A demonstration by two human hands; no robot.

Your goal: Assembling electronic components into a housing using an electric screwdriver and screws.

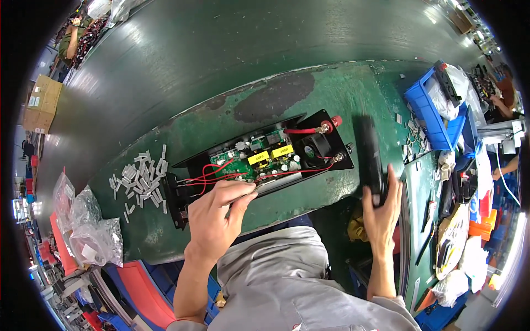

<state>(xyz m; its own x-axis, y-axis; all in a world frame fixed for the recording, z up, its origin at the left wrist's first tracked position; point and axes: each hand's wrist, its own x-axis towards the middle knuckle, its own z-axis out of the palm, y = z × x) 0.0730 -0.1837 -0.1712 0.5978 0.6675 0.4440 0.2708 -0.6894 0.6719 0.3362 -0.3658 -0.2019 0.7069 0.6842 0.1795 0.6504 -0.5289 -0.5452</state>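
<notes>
A long black enclosure (259, 193) lies open on the green bench, slanting up to the right. Inside it are a green circuit board (223, 165), two yellow transformers (268, 156), red wires (207, 172) and a black fan (312, 149). Thumb and forefinger of my left hand (216, 215) are pinched at the enclosure's near edge; whatever is between them is too small to make out. To the right of the enclosure, a long black cylindrical tool (369, 149), blurred by motion, has its near end between the thumb and fingers of my right hand (382, 218).
Loose small grey metal pieces (142, 179) are heaped left of the enclosure. Clear plastic bags (96, 237) sit at the bench's left end. Blue bins (436, 118) stand at the right, beside scattered metal bits (413, 144). Another person's arm (499, 105) shows at the far right.
</notes>
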